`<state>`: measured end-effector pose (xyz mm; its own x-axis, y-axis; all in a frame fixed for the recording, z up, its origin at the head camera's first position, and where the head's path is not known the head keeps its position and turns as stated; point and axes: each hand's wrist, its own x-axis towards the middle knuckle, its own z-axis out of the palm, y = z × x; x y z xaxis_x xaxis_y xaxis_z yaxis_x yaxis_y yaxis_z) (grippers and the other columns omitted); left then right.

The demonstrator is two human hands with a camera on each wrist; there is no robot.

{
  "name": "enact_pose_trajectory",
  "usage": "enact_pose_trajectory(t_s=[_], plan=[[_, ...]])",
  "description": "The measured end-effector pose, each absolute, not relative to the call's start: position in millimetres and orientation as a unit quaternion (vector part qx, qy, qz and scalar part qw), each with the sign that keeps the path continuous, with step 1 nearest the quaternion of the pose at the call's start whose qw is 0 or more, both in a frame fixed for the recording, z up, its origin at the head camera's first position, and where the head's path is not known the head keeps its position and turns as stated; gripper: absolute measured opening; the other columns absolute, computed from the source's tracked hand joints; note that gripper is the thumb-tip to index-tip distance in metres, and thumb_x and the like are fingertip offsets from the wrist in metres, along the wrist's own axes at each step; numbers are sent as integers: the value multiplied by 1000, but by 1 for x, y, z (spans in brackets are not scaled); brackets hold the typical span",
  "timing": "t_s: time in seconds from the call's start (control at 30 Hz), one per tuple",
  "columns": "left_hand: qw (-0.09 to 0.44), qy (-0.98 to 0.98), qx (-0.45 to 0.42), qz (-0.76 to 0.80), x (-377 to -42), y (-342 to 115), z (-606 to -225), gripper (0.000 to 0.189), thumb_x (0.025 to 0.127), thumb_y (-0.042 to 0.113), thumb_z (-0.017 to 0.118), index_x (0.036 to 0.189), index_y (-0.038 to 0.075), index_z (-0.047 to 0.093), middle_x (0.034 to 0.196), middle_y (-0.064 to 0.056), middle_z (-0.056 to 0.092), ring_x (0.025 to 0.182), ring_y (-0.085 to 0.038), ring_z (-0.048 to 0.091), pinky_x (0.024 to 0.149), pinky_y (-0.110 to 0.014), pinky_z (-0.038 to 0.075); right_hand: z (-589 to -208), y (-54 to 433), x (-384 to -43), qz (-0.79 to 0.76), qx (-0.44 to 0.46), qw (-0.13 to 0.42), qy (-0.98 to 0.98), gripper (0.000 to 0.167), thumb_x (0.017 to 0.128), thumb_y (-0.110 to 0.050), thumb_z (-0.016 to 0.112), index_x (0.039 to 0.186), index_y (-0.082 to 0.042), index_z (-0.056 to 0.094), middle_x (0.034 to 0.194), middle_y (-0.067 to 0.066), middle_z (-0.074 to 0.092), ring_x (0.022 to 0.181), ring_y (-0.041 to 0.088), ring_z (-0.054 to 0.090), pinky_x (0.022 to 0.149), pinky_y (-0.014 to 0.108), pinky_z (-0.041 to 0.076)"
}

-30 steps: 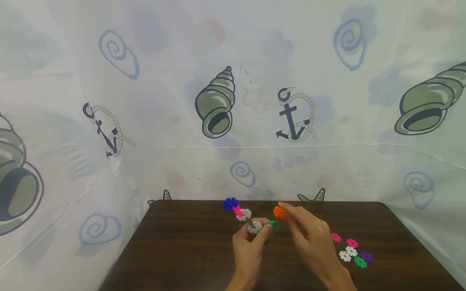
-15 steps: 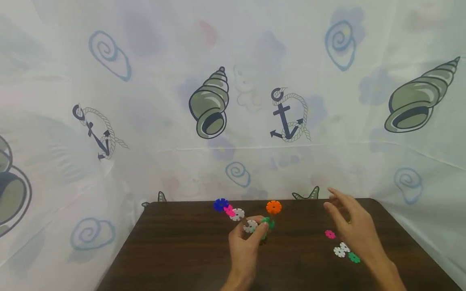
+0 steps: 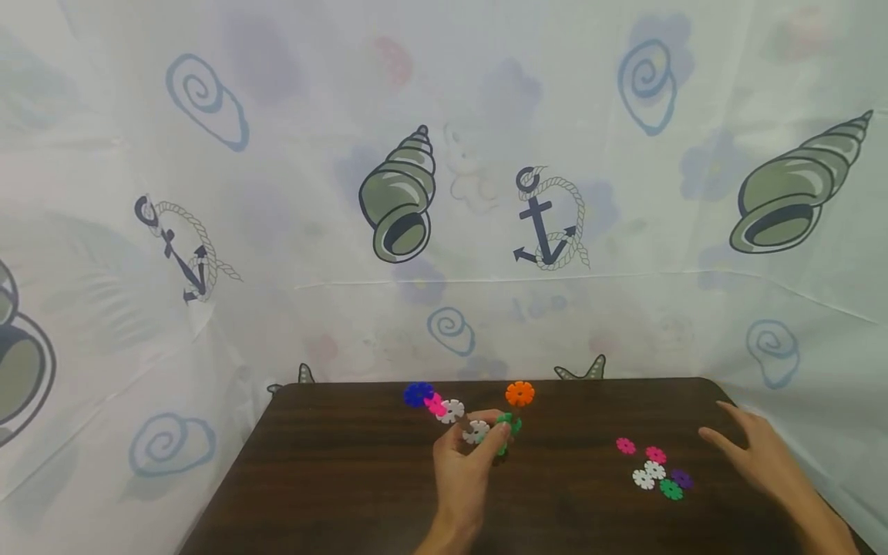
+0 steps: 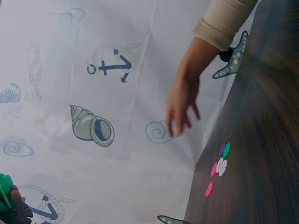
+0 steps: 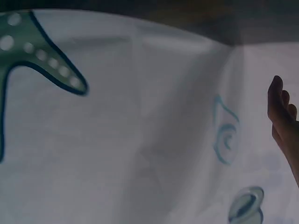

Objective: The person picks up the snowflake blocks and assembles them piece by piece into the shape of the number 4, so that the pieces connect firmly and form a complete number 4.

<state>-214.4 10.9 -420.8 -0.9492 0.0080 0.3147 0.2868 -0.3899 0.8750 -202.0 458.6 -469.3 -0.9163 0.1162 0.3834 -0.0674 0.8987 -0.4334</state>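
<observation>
Head | left hand [image 3: 461, 467]: grip pinched on linked discs [image 3: 455, 414] | right hand [image 3: 763, 456]: grip apart, near loose discs [image 3: 654, 469]

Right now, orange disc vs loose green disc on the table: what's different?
Place: orange disc is raised, apparently joined to the pieces in the left grip; green disc lies on the table.
Pose: orange disc stands roughly upright, green disc flat.
Shared: both have notched, flower-like rims.
</observation>
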Motion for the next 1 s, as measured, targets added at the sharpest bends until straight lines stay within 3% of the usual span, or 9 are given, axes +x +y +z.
enact_pose_trajectory(t_s=[0.27, 0.37, 0.53, 0.7, 0.83, 1.0], plan=[[68, -546, -147, -822, -216, 13, -420, 21, 88, 13, 79, 102, -3, 74, 82, 0, 76, 72, -10, 67, 66, -22, 54, -515, 490, -193, 211, -8, 84, -974, 69, 104, -36, 59, 146, 15, 39, 138, 54, 37, 118, 72, 39, 82, 82, 40], [62, -546, -149, -822, -217, 13, -419, 23, 88, 13, 78, 103, -4, 73, 87, -2, 77, 74, -12, 68, 68, -23, 54, -528, 491, -191, 208, 0, 63, -976, 67, 103, -37, 61, 145, 12, 43, 137, 53, 38, 116, 76, 41, 78, 82, 42], [48, -536, -159, -828, -217, 13, -418, 22, 89, 10, 77, 100, -7, 69, 94, -6, 77, 73, -15, 70, 68, -24, 55, -539, 481, -194, 208, 10, 65, -976, 61, 101, -36, 64, 142, 7, 52, 140, 52, 35, 117, 78, 38, 79, 88, 36], [7, -513, -166, -842, -216, 12, -418, 13, 89, 6, 75, 91, 2, 62, 104, -19, 77, 80, -20, 75, 70, -29, 60, -540, 469, -198, 218, 13, 73, -973, 54, 99, -35, 65, 137, 3, 57, 141, 52, 35, 119, 78, 36, 79, 90, 29], [-21, -512, -168, -842, -216, 11, -419, 16, 91, 7, 72, 92, 10, 57, 107, -23, 77, 88, -23, 77, 73, -32, 63, -538, 461, -199, 230, 32, 86, -969, 42, 97, -28, 69, 129, -1, 65, 139, 47, 44, 119, 75, 41, 80, 86, 35], [-27, -526, -162, -834, -216, 12, -419, 19, 91, 7, 72, 104, 1, 59, 104, -20, 77, 85, -20, 75, 71, -28, 61, -534, 452, -201, 235, 43, 94, -967, 30, 93, -22, 74, 117, -5, 71, 132, 37, 56, 118, 66, 51, 83, 76, 46]])
